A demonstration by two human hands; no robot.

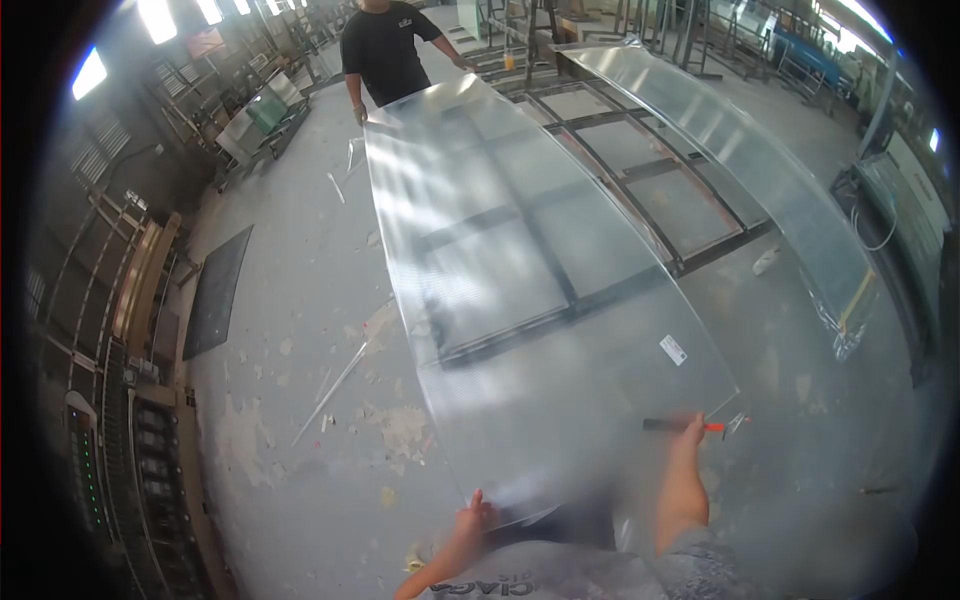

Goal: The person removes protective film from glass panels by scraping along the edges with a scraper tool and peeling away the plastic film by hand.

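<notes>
A long, see-through panel (540,400) with a small white label (673,350) stretches away from me over a dark metal frame. My left hand (475,515) is closed on the panel's near left corner, thumb up. At the near right corner, my right hand (692,430) is closed round a slim hand tool (664,425), black at one end and orange at the other; its exact kind is unclear. Whether these fingers also grip the panel edge I cannot tell. At the far end a person in a black shirt (392,50) has both hands at the panel's edge.
Right of the panel, a dark metal frame (690,262) lies low, with another long clear panel (740,150) beyond it. A black mat (222,290) and a thin pale strip (330,393) lie on the left floor. Machinery (150,470) lines the left side.
</notes>
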